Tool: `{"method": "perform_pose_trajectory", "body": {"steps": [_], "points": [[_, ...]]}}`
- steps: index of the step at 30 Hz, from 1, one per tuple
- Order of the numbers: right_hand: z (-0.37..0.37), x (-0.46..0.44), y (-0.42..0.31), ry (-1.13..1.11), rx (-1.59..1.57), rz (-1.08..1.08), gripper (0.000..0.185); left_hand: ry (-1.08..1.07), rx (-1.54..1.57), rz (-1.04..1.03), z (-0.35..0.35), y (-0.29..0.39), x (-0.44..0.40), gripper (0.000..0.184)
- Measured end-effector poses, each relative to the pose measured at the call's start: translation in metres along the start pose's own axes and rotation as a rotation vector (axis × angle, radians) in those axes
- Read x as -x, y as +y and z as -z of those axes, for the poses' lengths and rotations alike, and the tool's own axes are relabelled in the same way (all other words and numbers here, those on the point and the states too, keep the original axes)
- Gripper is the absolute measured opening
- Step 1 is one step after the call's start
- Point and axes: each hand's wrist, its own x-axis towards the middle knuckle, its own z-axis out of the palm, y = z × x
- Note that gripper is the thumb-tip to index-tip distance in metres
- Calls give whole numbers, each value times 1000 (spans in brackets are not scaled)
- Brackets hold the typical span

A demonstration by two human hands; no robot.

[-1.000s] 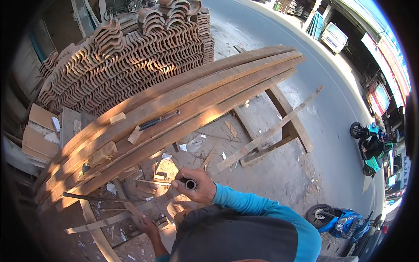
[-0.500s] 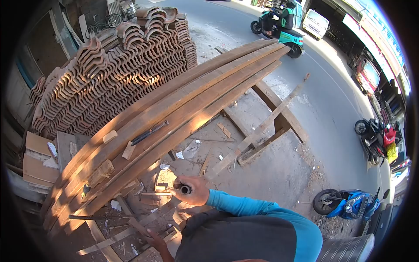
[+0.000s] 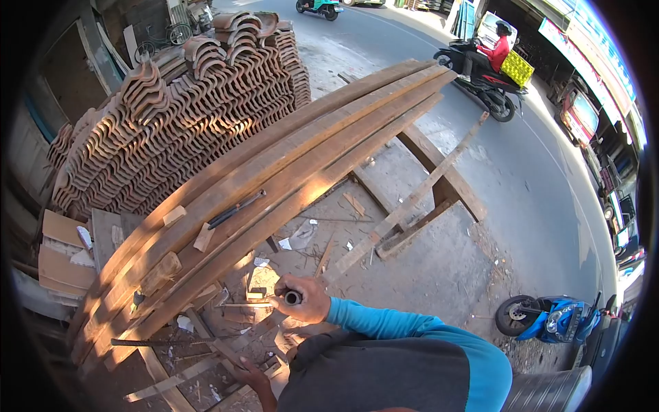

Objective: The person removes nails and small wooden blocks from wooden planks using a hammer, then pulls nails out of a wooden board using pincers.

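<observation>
The right hand [image 3: 306,299] is curled round a tube [image 3: 293,298], whose round end faces up within the fist. Lower down, the left hand [image 3: 255,377] meets a wood strip [image 3: 225,351]; in shadow, I cannot tell whether its fingers grip. A rod [image 3: 161,342] lies near.

- Pipe-like piece [image 3: 293,298]: 1 round, hollow end facing the camera, dark inside — gripped in the right hand [image 3: 311,299], its length hidden.
- Wooden strip [image 3: 226,352]: narrow, brown — slanting, its near end at the left hand [image 3: 252,376].
</observation>
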Motion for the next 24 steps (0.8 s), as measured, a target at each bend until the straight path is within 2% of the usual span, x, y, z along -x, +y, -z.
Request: {"method": "perform_pose_trajectory", "body": {"steps": [3,6,10,11,12,13,14,15,16,17,18,21,22,24], "points": [[-1,-2,-4,-37,-26,0,24,-89,-28,50,-1,-19,-5,62],[-2,-4,-7,-57,-31,12,24,-4,35,26,-4,-10,1,62],[-2,-5,-3,-39,-25,54,24,-88,-51,66,-7,-19,-7,64],[-5,-3,-2,-10,-11,71,24,-98,-130,113,-4,19,-6,64],[-7,0,-3,-23,-43,-37,24,-112,-221,173,7,37,4,65],[-11,1,-9,-37,-31,-30,24,-42,-275,87,-1,11,6,68],[-5,-8,-14,-49,15,8,24,-49,-273,98,-3,-1,9,68],[-6,-10,-22,-94,-59,-52,24,58,-143,105,-15,-13,5,62],[-8,-14,-23,-85,-69,34,25,163,-17,111,-25,-17,0,58],[-8,-16,-24,-112,-32,24,26,103,100,138,-21,-15,1,59],[-9,-19,-25,-139,2,11,27,115,106,142,-15,-7,1,59],[-12,-24,-28,-183,48,-50,29,-43,243,288,17,27,5,60],[-13,-27,-27,-186,50,-52,29,-93,216,345,26,47,3,61],[-14,-29,-21,-131,81,2,29,-157,190,393,25,39,-1,61]]}}
